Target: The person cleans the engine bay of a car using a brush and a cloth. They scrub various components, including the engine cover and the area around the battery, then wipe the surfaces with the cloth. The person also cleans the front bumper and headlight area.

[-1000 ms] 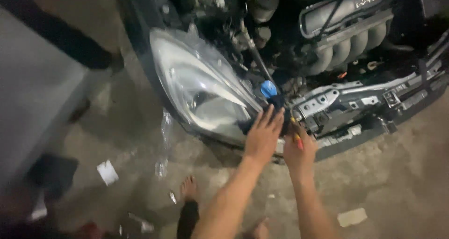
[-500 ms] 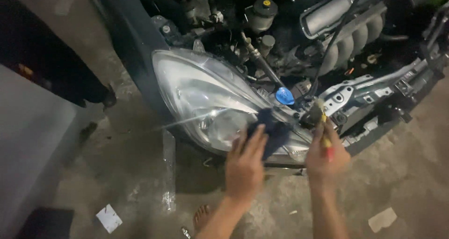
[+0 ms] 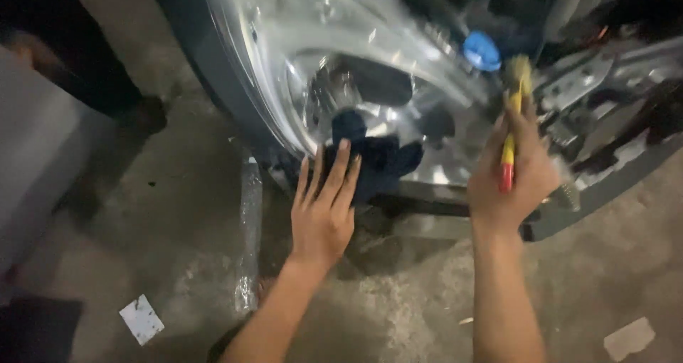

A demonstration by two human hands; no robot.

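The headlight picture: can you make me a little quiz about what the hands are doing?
1. True or false: the left hand presses a dark cloth against the headlight.
2. What does the right hand hold?
A. a hammer
B. a yellow and red tool
C. a bottle
3. Fill in: the small cap above the right hand is ____ in colour.

Key: 1 true; 2 B; 3 blue.
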